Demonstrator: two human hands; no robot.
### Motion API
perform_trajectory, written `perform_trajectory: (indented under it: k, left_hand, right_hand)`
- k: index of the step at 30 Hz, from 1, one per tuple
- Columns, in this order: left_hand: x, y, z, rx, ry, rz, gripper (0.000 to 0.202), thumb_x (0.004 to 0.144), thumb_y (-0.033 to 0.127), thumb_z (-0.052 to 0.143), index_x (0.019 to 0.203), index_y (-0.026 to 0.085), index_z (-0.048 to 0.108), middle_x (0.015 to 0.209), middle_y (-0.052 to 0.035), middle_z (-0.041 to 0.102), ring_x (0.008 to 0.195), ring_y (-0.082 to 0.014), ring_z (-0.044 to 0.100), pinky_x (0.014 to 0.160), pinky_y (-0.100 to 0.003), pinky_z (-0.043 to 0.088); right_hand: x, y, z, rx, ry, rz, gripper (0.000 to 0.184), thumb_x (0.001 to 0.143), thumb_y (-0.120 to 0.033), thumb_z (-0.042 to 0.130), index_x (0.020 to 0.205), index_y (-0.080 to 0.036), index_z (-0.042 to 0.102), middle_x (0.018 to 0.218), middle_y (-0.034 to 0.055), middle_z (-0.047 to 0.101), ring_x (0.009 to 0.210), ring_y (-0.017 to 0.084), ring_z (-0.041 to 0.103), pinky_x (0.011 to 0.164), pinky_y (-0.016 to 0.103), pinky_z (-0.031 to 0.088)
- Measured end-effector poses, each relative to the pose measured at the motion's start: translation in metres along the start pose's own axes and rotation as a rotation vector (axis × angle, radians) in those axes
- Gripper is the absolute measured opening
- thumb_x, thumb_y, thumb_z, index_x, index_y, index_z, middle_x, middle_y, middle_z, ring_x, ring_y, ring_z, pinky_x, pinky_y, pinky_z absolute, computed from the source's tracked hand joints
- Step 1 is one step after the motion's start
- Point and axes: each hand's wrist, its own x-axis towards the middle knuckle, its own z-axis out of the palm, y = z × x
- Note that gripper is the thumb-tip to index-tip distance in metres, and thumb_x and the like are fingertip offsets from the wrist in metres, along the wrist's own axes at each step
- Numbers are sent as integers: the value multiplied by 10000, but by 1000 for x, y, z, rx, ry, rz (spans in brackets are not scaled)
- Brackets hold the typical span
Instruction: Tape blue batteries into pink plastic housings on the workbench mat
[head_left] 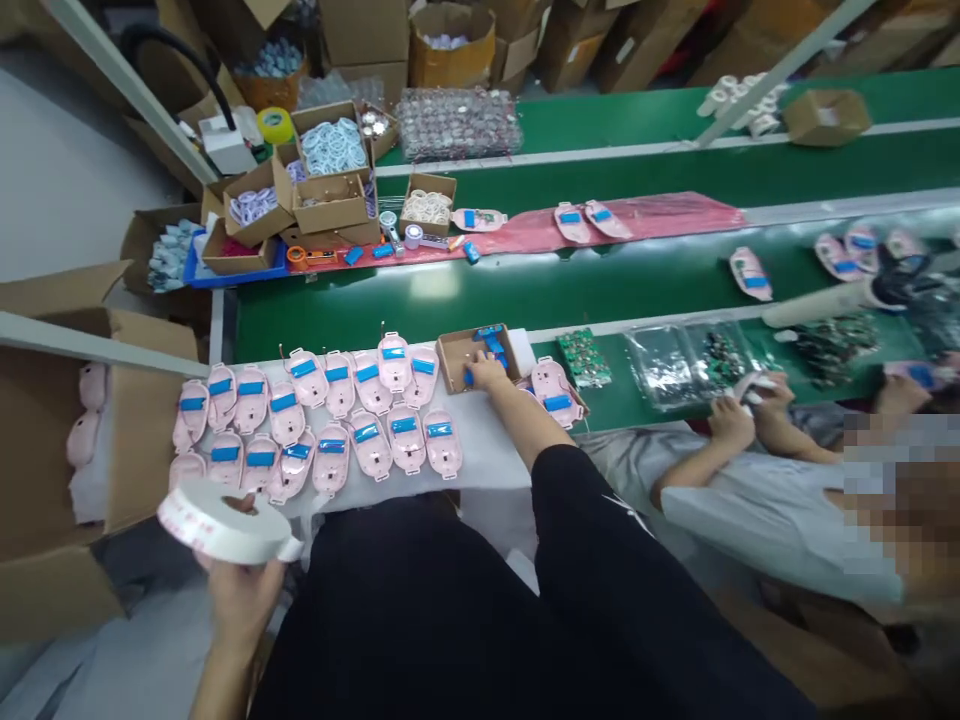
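And here's the right hand (487, 372), reaching forward into the small cardboard box (452, 358), fingers bent down beside the blue cells (491, 336); whether they've closed on one, I cannot tell. Over on the near left, the left hand (244, 590) has a firm hold on a thick white tape roll (199, 530), fingers and thumb wrapped at its underside, the roll tipped and lifted clear of the work surface.

Good handling here, I'd judge, means pinching one cell by its sides, drawing it clear without dragging its neighbours, and keeping that loose tape end off the shells and sleeve.

Just left of the box, two uneven rows of pink shells (393, 376) lie open, most bearing a blue cell, packed close enough that a low wrist could knock them. To the right, green circuit boards (583, 357), then clear bags (660, 365), then a co-worker's hands (731, 425) busy with something white. Farther off runs the green belt (525, 290), with a pink strip (660, 215) beyond.
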Motion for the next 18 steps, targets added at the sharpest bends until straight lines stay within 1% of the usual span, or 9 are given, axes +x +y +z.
perform_trajectory:
  k: [2,3,5,6,7,9,12,15,18]
  left_hand:
    - [-9,6,2,130,-51,88,392,837,378,768,1173,216,651,1241,-144,685,1383,-389,538,1213,-676,356]
    - [-12,10,5,195,-72,126,358,856,358,743,1171,214,651,1217,-146,691,1398,-393,519,1203,-671,365]
    - [-15,18,9,293,-114,172,327,870,327,725,1169,212,657,1166,-142,707,1416,-401,490,1198,-661,364]
    - [-15,22,12,329,-141,191,327,873,316,723,1177,212,663,1154,-138,714,1409,-400,491,1204,-661,351]
    - [-15,26,14,358,-173,207,333,877,301,719,1195,215,670,1166,-136,719,1403,-394,496,1213,-660,337]
    - [-12,32,16,406,-239,234,352,892,243,687,1243,221,684,1243,-134,716,1424,-384,473,1213,-639,348]
    - [-9,40,16,466,-308,258,440,892,125,611,1313,228,693,1347,-118,697,1528,-405,319,1166,-584,427]
    - [-6,40,15,489,-355,263,544,872,69,562,1376,234,679,1402,-115,677,1561,-424,245,1154,-604,438]
    - [-6,35,13,484,-373,249,551,881,91,549,1401,227,667,1440,-113,654,1566,-437,232,1157,-629,428]
  right_hand:
    - [8,0,3,-85,-37,-34,424,929,-190,736,1350,-154,698,1554,249,504,1421,309,426,1155,451,369]
    - [9,-2,4,-95,-40,-35,421,970,-208,688,1382,-127,661,1532,270,520,1410,306,446,1146,439,378]
    - [6,-12,5,-4,15,-10,421,1016,-246,621,1396,-64,614,1401,301,620,1315,309,559,1093,407,430]
    - [-1,-19,6,91,63,-8,425,1023,-273,609,1385,-52,611,1325,292,670,1251,310,615,1063,396,457]
    - [-12,-29,6,208,103,-36,427,1023,-304,605,1372,-58,620,1267,267,709,1194,309,657,1037,391,482]
    - [-46,-56,8,478,118,-186,435,1012,-369,607,1358,-110,651,1199,195,759,1114,300,706,997,397,526]
    - [-114,-109,5,807,-67,-461,470,959,-456,659,1330,-170,696,1079,115,798,990,278,740,920,398,574]
    - [-167,-160,-7,839,-232,-607,365,932,-478,694,1159,-199,755,938,57,795,861,238,724,850,352,562]
    - [-195,-191,-16,747,-285,-651,251,939,-451,689,951,-207,744,803,14,754,752,196,671,789,303,518]
